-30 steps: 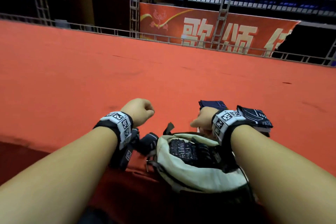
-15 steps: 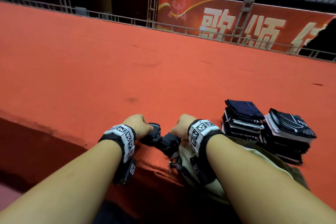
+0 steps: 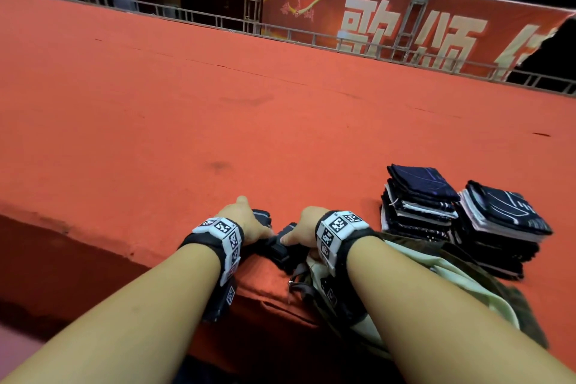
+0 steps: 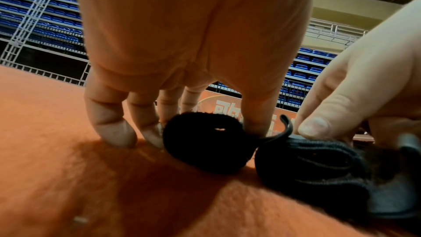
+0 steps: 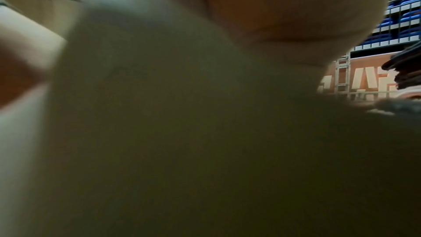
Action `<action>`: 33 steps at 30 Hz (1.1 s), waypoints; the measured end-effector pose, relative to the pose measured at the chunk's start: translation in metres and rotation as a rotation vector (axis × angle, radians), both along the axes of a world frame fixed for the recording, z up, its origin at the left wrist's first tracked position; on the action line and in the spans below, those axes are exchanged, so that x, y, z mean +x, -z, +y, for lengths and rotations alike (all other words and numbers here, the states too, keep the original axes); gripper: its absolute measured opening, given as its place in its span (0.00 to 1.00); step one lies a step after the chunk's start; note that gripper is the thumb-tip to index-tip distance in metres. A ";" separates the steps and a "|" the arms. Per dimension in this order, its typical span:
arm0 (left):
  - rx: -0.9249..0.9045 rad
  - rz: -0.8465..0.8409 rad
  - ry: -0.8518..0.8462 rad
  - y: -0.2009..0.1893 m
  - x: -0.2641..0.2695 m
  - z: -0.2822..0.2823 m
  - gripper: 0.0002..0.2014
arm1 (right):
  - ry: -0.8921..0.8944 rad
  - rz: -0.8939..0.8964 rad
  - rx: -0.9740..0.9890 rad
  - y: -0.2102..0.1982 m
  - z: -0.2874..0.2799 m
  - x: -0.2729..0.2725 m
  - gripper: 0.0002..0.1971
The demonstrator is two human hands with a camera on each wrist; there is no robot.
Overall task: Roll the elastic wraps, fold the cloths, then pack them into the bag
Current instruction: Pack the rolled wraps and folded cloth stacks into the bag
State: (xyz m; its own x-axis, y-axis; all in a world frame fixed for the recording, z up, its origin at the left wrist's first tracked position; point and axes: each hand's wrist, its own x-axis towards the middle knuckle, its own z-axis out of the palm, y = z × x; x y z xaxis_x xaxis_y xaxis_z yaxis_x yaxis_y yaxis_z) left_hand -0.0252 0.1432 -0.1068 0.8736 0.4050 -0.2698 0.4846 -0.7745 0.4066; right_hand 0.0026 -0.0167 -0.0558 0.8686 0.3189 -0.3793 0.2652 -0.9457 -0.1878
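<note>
Blocking the right wrist view: bag (blurred).

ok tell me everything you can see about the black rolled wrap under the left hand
The rolled wrap is black, fuzzy elastic fabric wound into a compact coil with a small hole at its centre. It lies on the red carpeted surface near the front edge. The left hand pinches it, fingertips on one side and thumb on the other. A thin strap tail curls off towards a second black wrap, pressed by the right hand.
</note>
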 end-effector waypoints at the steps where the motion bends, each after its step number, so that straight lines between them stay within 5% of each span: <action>1: 0.011 0.000 0.002 0.000 0.001 -0.001 0.41 | 0.003 0.006 0.010 -0.001 0.000 0.001 0.22; 14: 0.088 -0.021 0.025 0.005 -0.003 0.006 0.37 | 0.123 0.080 0.260 -0.008 0.003 0.009 0.22; 24: 0.092 -0.077 0.019 0.006 -0.013 0.007 0.32 | 0.111 0.388 0.303 0.000 0.002 -0.006 0.23; 27: 0.015 -0.129 -0.002 0.005 -0.016 0.011 0.29 | 0.134 0.319 0.313 -0.004 0.001 -0.007 0.21; 33: -0.416 -0.299 -0.115 0.007 -0.026 0.025 0.22 | 0.144 0.234 0.352 -0.013 0.004 -0.007 0.19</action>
